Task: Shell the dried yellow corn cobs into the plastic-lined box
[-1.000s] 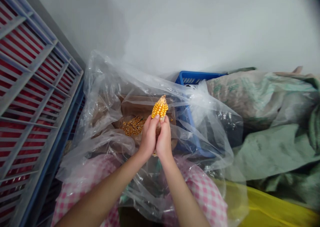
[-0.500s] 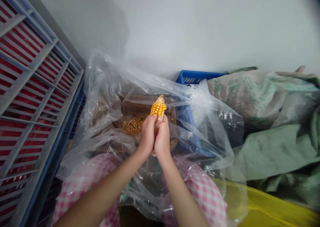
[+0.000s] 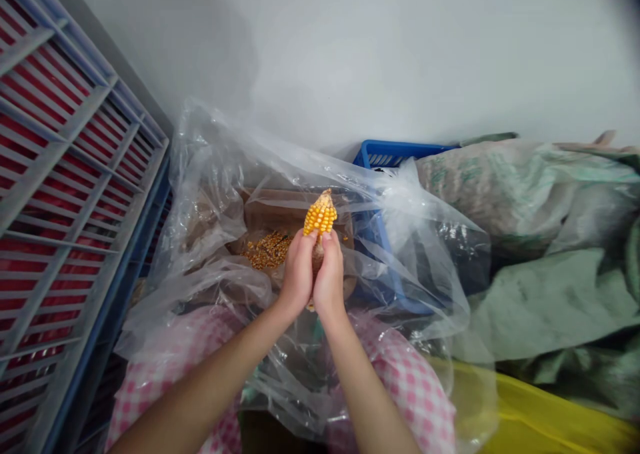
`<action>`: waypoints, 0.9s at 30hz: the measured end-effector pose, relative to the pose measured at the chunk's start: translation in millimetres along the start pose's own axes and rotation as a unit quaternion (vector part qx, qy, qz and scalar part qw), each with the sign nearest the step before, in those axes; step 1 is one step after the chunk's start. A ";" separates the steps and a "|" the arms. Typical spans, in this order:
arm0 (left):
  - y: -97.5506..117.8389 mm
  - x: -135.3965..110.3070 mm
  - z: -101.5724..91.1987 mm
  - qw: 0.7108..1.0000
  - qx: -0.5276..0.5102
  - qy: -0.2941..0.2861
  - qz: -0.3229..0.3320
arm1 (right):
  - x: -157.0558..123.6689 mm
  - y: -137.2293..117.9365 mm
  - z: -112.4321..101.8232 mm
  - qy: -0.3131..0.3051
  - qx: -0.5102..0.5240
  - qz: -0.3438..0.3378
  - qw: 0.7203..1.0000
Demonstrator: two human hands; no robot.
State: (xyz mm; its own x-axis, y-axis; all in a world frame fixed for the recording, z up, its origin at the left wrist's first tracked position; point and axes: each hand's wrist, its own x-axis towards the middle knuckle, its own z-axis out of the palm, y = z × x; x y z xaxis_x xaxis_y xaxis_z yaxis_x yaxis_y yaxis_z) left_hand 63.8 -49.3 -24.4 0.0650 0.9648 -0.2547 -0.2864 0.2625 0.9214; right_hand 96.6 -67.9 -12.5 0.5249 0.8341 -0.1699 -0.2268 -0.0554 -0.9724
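Observation:
My left hand [image 3: 297, 274] and my right hand [image 3: 329, 277] are pressed side by side, both wrapped around the lower part of a corn cob [image 3: 320, 215]. Its upper end still carries yellow kernels and points up and away from me. Both thumbs rest at the edge of the kernels. Below and behind the cob lies a small heap of loose kernels [image 3: 269, 250] in a brown cardboard box [image 3: 280, 204] lined with a large clear plastic bag [image 3: 220, 174].
A grey and red slatted rack [image 3: 65, 194] fills the left side. A blue plastic crate [image 3: 387, 154] stands behind the bag, with green woven sacks [image 3: 540, 254] at the right. Pink checked cloth [image 3: 405, 374] covers my lap; something yellow [image 3: 540, 421] lies at lower right.
Both hands stay closed on the cob and have shifted only slightly; the thumbs have worked a little at the kernel edge.

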 end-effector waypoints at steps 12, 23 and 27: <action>7.4 -4.9 2.4 0.998 0.057 0.023 0.033 | 1.7 -3.7 -1.0 -0.019 -0.021 -0.008 1.000; 0.0 -3.4 0.0 1.000 0.017 0.006 0.020 | 2.4 -3.7 -1.2 -0.026 -0.009 0.001 1.000; 2.5 -3.4 1.8 1.000 0.012 0.010 0.016 | 2.1 -4.0 -0.9 -0.019 -0.015 -0.004 1.000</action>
State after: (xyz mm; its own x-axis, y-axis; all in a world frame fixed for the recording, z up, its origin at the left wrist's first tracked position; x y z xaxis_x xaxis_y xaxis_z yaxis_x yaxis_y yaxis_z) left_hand 64.7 -51.9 -20.6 0.0366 0.9725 -0.2298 -0.2644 0.2312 0.9363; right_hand 99.4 -66.4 -9.1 0.4942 0.8551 -0.1569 -0.1980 -0.0650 -0.9780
